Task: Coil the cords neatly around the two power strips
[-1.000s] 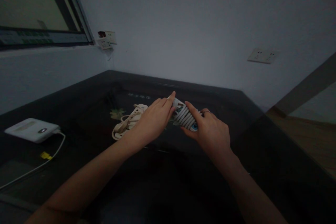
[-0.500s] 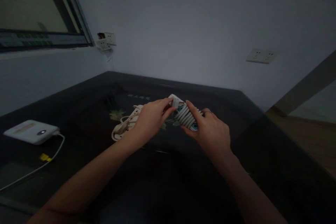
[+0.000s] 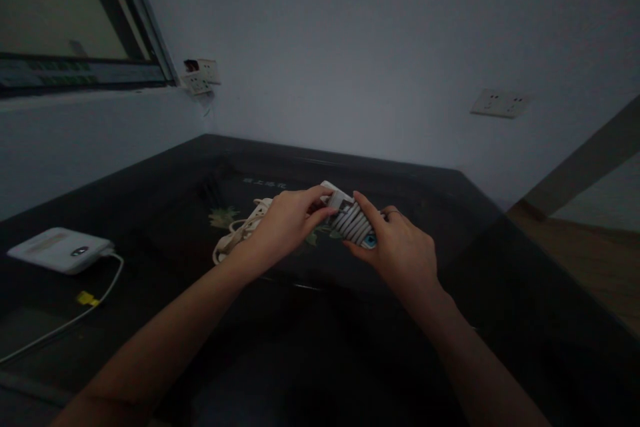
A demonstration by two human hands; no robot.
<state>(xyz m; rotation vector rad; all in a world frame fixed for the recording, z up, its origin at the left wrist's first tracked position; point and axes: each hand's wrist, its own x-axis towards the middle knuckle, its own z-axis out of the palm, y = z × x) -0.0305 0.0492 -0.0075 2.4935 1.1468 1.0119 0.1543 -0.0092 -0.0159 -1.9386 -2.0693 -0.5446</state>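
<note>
Both hands hold a white cord-wrapped bundle point(image 3: 353, 219) above the dark glossy table point(image 3: 320, 347).
Left hand point(image 3: 287, 217) pinches its end; right hand point(image 3: 400, 240) has a closed grip around its side.

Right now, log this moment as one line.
left hand pinches end of cord-wrapped bundle | right hand grips bundle | beige power strip on table, partly behind left hand | white device at left, cable attached

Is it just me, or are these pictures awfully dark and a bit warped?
Head view: dim overall; the black table swallows detail near the bottom; faint glints on its glossy top; forearms look stretched toward the corners; fine print on the white box unreadable.
</note>
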